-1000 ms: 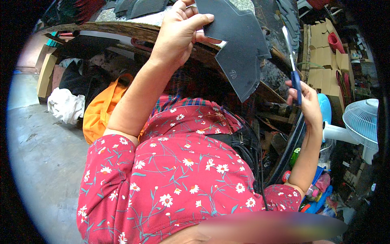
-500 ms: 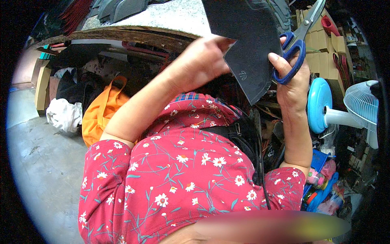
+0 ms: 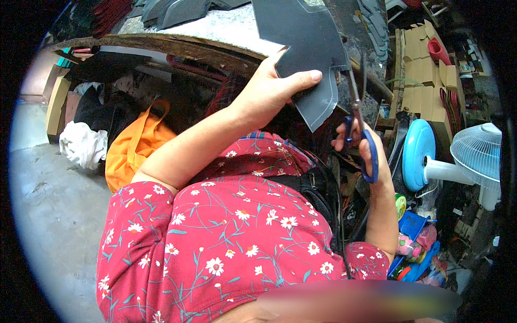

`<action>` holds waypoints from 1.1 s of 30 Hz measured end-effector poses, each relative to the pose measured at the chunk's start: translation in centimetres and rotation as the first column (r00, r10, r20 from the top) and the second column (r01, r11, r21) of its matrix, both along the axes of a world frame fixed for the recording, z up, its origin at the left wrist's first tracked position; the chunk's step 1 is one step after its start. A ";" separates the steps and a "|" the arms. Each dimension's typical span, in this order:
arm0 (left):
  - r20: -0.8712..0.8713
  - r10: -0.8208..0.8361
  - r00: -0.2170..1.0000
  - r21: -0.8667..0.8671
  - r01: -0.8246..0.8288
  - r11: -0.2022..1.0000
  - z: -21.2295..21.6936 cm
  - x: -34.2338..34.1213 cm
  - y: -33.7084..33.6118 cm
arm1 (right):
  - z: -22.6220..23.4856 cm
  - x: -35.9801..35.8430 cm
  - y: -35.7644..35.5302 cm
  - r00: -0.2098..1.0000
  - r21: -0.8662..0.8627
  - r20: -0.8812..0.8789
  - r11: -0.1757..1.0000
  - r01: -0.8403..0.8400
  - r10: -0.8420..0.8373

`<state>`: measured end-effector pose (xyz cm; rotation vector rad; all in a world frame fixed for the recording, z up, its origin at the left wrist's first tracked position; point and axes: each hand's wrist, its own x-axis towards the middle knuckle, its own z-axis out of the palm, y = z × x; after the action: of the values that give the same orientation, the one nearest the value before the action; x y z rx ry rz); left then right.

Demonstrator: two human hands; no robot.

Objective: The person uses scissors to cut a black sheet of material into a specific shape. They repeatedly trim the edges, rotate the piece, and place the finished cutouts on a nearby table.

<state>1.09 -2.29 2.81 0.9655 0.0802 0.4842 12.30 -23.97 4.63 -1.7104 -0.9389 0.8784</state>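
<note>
Black sheet (image 3: 307, 43), a pale outline along its margin, is up before the bench (image 3: 231, 29) in the left hand (image 3: 272, 81): thumb pressed on its face, other fingers mostly hidden behind, a pinch that seems meant to leave the right edge free. At that edge, scissors (image 3: 357, 107) stand blades parted, the right hand (image 3: 381, 161) curled round their handles; whether they touch it I can't tell. Dark pieces (image 3: 180, 11) lie far left, cartons (image 3: 423, 54) far right. A fan (image 3: 476, 145) crowds the right forearm's side.
</note>
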 end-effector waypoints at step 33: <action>-0.077 0.004 0.997 0.185 0.011 0.983 -1.1 0.0 -4.1 | -1.2 -2.9 2.1 0.925 0.196 -0.339 0.949 0.246 -0.170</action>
<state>1.09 -6.41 1.74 1.1669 0.1042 0.4569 9.39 -21.86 3.40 -1.3834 -0.6023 0.8336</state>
